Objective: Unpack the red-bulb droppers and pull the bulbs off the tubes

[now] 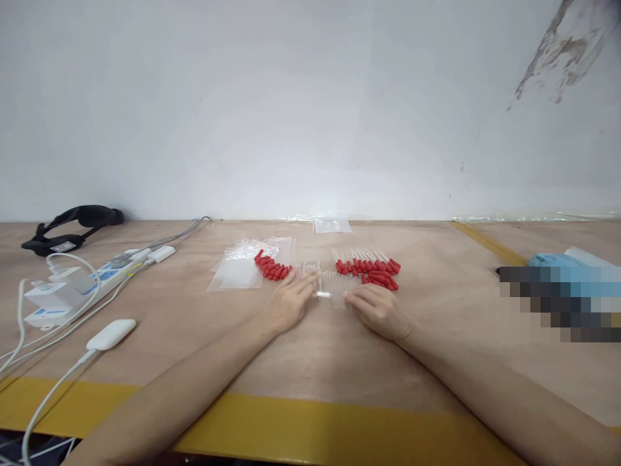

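Both my hands rest on the wooden table (436,362) around a small clear glass tube (324,294). My left hand (290,304) pinches its left end and my right hand (376,309) pinches its right end. Under and behind the tube lies a bunch of clear tubes (334,283). A row of droppers with red bulbs (371,266) lies just beyond my right hand. A small heap of loose red bulbs (272,267) lies beyond my left hand, beside a stack of clear plastic bags (240,268).
A white power strip (82,285) with plugs and cables sits at the left, with a white puck-shaped device (110,334) on a cable nearer me. A black strap (72,226) lies at the back left. A small clear bag (332,225) lies by the wall.
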Available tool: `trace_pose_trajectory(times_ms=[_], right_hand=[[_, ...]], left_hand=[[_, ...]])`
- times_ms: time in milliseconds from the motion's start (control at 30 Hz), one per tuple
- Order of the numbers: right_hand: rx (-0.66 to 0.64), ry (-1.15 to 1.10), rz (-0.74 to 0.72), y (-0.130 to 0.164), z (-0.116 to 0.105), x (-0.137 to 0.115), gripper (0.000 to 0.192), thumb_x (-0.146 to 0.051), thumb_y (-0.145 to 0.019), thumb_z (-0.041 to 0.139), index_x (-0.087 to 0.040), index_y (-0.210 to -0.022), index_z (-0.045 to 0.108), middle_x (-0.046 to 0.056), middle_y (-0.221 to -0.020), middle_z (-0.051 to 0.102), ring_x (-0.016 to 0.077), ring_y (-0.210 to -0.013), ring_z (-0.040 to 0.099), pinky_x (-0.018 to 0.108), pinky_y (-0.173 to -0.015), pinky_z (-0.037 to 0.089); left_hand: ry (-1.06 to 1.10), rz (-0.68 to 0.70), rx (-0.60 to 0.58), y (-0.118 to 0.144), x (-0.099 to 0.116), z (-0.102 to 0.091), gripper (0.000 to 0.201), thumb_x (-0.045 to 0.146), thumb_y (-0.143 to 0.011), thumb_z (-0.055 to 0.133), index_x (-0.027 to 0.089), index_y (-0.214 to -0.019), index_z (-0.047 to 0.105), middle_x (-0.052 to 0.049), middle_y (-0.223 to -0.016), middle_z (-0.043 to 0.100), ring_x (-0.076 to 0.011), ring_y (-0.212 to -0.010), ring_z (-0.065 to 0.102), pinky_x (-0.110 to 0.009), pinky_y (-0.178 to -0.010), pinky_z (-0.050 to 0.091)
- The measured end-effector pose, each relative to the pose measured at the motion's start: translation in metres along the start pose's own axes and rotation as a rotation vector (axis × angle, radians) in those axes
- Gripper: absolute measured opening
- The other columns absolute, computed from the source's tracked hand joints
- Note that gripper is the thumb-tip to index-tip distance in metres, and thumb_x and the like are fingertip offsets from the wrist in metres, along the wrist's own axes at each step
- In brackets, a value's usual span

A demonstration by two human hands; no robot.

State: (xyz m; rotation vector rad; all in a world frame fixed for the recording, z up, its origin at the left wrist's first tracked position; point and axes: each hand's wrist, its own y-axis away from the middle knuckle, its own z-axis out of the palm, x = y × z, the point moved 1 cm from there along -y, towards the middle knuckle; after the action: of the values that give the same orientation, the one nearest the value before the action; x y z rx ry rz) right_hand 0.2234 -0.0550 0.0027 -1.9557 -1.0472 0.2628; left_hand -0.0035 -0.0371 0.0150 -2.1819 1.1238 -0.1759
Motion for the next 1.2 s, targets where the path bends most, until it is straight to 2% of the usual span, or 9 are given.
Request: trace_pose_trajectory(times_ms=[167, 267, 467, 600, 733, 867, 1000, 1100, 1200], right_hand=[[0.122, -0.097, 0.431, 0.001, -0.018, 0.027, 0.016, -0.026, -0.081, 0.052, -0.022, -0.088, 0.065, 0.004, -0.079, 0.066, 0.0138, -0.072, 0.058, 0.028, -0.07, 0.044], [0.102, -0.153, 0.693, 0.001, -0.027, 0.049, 0.021, -0.031, -0.08, 0.049, -0.021, -0.087, 0.066, 0.005, -0.083, 0.065, 0.0149, -0.074, 0.058, 0.027, -0.068, 0.045], [-0.253, -0.208, 1.106, 0.022, -0.039, 0.099, 0.026, -0.031, -0.071, 0.052, -0.019, -0.091, 0.066, 0.004, -0.081, 0.066, 0.0143, -0.063, 0.057, 0.026, -0.059, 0.044], [-0.382, -0.228, 1.251, 0.031, -0.04, 0.106, 0.023, -0.03, -0.064, 0.059, -0.015, -0.08, 0.063, 0.003, -0.067, 0.064, 0.0124, -0.058, 0.056, 0.021, -0.052, 0.04], [-0.434, -0.241, 1.289, 0.031, -0.034, 0.101, 0.013, -0.027, -0.061, 0.061, -0.016, -0.067, 0.061, 0.002, -0.061, 0.062, 0.0119, -0.056, 0.055, 0.02, -0.049, 0.038], [-0.503, -0.379, 1.312, 0.033, -0.031, 0.1, 0.016, -0.029, -0.069, 0.053, -0.017, -0.064, 0.062, 0.001, -0.054, 0.061, 0.0116, -0.051, 0.054, 0.021, -0.048, 0.038], [-0.449, -0.126, 1.144, 0.02, -0.033, 0.097, 0.021, -0.033, -0.071, 0.053, -0.019, -0.066, 0.066, 0.0, -0.058, 0.062, 0.0127, -0.056, 0.054, 0.022, -0.052, 0.036], [-0.353, -0.088, 0.975, -0.004, -0.024, 0.083, 0.024, -0.037, -0.074, 0.05, -0.021, -0.074, 0.068, 0.001, -0.07, 0.065, 0.013, -0.065, 0.056, 0.022, -0.058, 0.036], [-0.455, -0.074, 0.767, -0.032, -0.003, 0.061, 0.029, -0.041, -0.077, 0.047, -0.021, -0.072, 0.068, 0.003, -0.071, 0.065, 0.0144, -0.07, 0.055, 0.023, -0.063, 0.036]], left_hand=[[0.001, -0.111, 0.068, -0.001, -0.006, 0.0, 0.021, 0.022, -0.089, 0.038, 0.016, -0.085, 0.057, -0.007, -0.096, 0.062, -0.0179, -0.092, 0.056, -0.033, -0.081, 0.044], [-0.021, -0.169, 0.056, -0.008, -0.004, 0.006, 0.022, 0.02, -0.088, 0.036, 0.017, -0.09, 0.057, -0.006, -0.085, 0.057, -0.0154, -0.075, 0.053, -0.026, -0.064, 0.045], [-0.077, -0.176, -0.089, -0.026, -0.001, 0.018, 0.038, 0.004, -0.078, 0.033, 0.018, -0.111, 0.048, -0.007, -0.093, 0.047, -0.0168, -0.077, 0.047, -0.027, -0.064, 0.045], [-0.08, -0.132, -0.144, -0.038, 0.005, 0.024, 0.028, 0.004, -0.08, 0.036, 0.015, -0.1, 0.052, -0.008, -0.089, 0.05, -0.0192, -0.084, 0.048, -0.032, -0.073, 0.045], [0.034, -0.166, -0.124, -0.038, 0.014, 0.029, 0.016, 0.016, -0.084, 0.041, 0.015, -0.082, 0.056, -0.007, -0.084, 0.051, -0.0178, -0.079, 0.051, -0.031, -0.073, 0.046], [0.163, -0.194, -0.036, -0.027, 0.017, 0.022, 0.029, 0.039, -0.08, 0.051, 0.015, -0.095, 0.058, -0.009, -0.092, 0.053, -0.0214, -0.089, 0.05, -0.035, -0.079, 0.045], [0.197, -0.169, -0.002, -0.01, 0.014, 0.006, 0.034, 0.039, -0.08, 0.052, 0.018, -0.105, 0.056, -0.009, -0.103, 0.054, -0.0231, -0.097, 0.049, -0.04, -0.086, 0.04], [0.219, -0.179, 0.001, -0.001, 0.011, -0.001, 0.031, 0.035, -0.08, 0.052, 0.019, -0.106, 0.057, -0.009, -0.105, 0.055, -0.0229, -0.1, 0.049, -0.043, -0.089, 0.038], [0.233, -0.188, -0.007, 0.002, 0.009, -0.002, 0.032, 0.034, -0.08, 0.053, 0.019, -0.108, 0.057, -0.01, -0.108, 0.054, -0.0238, -0.104, 0.048, -0.044, -0.091, 0.037]])
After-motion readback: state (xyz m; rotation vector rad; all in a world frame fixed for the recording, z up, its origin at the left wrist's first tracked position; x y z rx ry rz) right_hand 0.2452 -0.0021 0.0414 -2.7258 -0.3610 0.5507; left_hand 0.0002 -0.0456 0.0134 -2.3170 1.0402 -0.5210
